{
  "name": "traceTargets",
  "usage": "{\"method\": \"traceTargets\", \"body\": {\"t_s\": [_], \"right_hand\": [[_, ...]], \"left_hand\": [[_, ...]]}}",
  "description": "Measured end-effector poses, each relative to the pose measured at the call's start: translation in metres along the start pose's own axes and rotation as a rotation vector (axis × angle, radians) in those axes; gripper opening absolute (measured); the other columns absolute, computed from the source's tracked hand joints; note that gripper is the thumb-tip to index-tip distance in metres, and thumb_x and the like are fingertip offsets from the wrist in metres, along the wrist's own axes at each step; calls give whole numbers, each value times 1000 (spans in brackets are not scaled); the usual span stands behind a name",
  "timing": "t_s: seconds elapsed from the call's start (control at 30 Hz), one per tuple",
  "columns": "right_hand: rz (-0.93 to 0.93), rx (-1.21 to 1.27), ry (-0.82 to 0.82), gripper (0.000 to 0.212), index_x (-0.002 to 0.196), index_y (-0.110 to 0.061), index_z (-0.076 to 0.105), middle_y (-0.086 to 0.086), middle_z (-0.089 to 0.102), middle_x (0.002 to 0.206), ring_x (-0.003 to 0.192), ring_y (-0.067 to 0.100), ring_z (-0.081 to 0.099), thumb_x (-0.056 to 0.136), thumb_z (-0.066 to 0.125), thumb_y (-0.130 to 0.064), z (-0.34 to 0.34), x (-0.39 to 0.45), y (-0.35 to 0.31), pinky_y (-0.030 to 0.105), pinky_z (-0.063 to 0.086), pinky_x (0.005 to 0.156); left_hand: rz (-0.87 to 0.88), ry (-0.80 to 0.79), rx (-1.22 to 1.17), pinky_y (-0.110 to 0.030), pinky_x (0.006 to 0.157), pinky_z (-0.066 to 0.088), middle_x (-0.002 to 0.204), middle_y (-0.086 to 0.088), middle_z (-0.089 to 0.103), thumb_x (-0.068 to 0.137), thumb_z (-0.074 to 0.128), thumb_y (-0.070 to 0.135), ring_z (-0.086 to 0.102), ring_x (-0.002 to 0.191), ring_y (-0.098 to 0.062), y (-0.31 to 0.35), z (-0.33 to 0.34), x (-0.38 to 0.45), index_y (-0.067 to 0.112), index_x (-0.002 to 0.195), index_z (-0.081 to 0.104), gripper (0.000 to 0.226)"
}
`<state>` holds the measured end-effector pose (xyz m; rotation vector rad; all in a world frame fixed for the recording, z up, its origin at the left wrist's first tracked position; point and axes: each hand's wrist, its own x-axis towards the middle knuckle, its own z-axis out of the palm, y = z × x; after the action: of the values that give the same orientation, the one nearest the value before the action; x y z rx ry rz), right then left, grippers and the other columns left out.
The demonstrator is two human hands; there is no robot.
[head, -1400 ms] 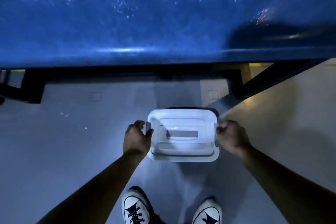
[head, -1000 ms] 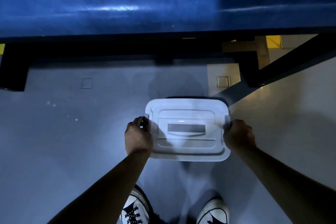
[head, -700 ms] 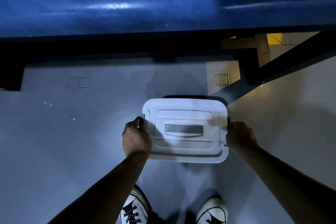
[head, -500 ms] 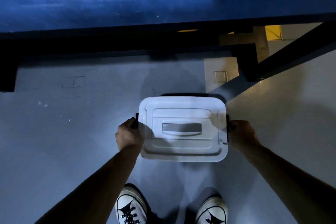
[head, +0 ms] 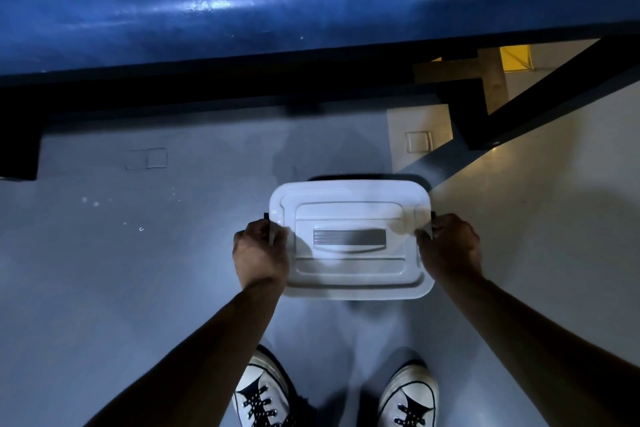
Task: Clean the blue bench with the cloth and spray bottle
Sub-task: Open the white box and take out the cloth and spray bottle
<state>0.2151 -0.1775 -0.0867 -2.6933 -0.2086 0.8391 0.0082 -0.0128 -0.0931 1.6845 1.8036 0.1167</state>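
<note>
The blue bench (head: 214,0) spans the top of the view, glossy, on a black frame. Below it, a white lidded plastic box (head: 349,239) with a grey handle set into its lid sits on the grey floor. My left hand (head: 259,253) grips the dark latch on the box's left side. My right hand (head: 450,246) grips the latch on its right side. No cloth or spray bottle shows.
A black bench leg (head: 19,156) stands at the left, and a black diagonal brace (head: 540,100) runs at the right. My two white sneakers (head: 266,395) stand just behind the box. Grey floor (head: 104,270) stretches to the left.
The view has dropped from the bench top toward the floor. Both hands have stayed on the box's sides, shifting slightly on the side latches; the box has barely moved.
</note>
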Motion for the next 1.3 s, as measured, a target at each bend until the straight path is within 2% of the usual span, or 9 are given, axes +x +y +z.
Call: {"method": "traceTargets", "body": {"t_s": [0.23, 0.47, 0.57, 0.7, 0.83, 0.97, 1.07, 1.13, 1.3], "right_hand": [[15, 12, -1, 34, 114, -9, 70, 13, 72, 113, 106, 34, 65, 88, 69, -29, 1, -4, 1, 27, 40, 79], [117, 118, 15, 26, 100, -8, 71, 11, 74, 97, 98, 32, 68, 85, 71, -28, -35, -26, 3, 31, 51, 82], [204, 145, 29, 26, 89, -8, 73, 15, 74, 89, 91, 36, 70, 82, 69, -34, -52, -33, 27, 40, 57, 84], [446, 369, 153, 40, 115, -9, 67, 14, 71, 104, 101, 35, 67, 82, 76, -31, -72, -35, 74, 42, 55, 89], [555, 598, 195, 28, 77, 4, 67, 11, 62, 68, 63, 25, 59, 76, 74, -22, -84, -24, 124, 37, 45, 60], [681, 721, 236, 22, 68, 8, 63, 12, 52, 59, 55, 20, 51, 74, 70, -12, -80, -5, 171, 32, 47, 55], [793, 889, 228, 11, 76, 10, 61, 40, 66, 90, 69, 30, 58, 75, 59, -1, -67, 17, 200, 53, 60, 78], [855, 959, 211, 11, 85, 9, 64, 37, 67, 110, 87, 43, 70, 80, 54, 5, -58, 31, 213, 64, 55, 91], [947, 1067, 179, 13, 81, -4, 64, 24, 70, 103, 98, 35, 71, 88, 54, 0, -26, 54, 227, 53, 58, 94]], "left_hand": [[4, 19, -35, -18, 71, 35, 95, -3, 75, 85, 74, 30, 68, 93, -24, 2, -8, -2, 12, 95, 75, 20], [202, -52, -36, 0, 54, 32, 66, 0, 63, 84, 75, 28, 55, 59, -11, 49, -33, -6, 12, 73, 64, 22], [316, -137, -138, 2, 70, 36, 86, 0, 69, 85, 76, 26, 62, 81, -12, 89, -29, -20, 13, 92, 72, 15], [457, -299, -110, -32, 80, 52, 90, -7, 64, 85, 62, 40, 63, 89, -22, 145, 9, -45, 14, 92, 66, 27], [646, -425, -6, -39, 103, 49, 118, -10, 64, 87, 59, 27, 63, 112, -29, 187, 73, -72, 14, 113, 68, 31], [810, -502, 132, -36, 105, 46, 132, -12, 58, 88, 58, 18, 61, 117, -32, 209, 139, -86, 8, 132, 61, 45], [723, -608, 258, -30, 100, 44, 137, -6, 56, 89, 56, 17, 56, 125, -26, 223, 188, -83, 19, 137, 56, 48], [673, -650, 293, -28, 89, 44, 134, -6, 58, 86, 55, 12, 57, 124, -27, 228, 217, -79, 20, 133, 57, 47], [673, -714, 427, -35, 98, 44, 146, -9, 53, 89, 50, 8, 49, 135, -34, 224, 266, -72, 18, 142, 51, 53]]}}
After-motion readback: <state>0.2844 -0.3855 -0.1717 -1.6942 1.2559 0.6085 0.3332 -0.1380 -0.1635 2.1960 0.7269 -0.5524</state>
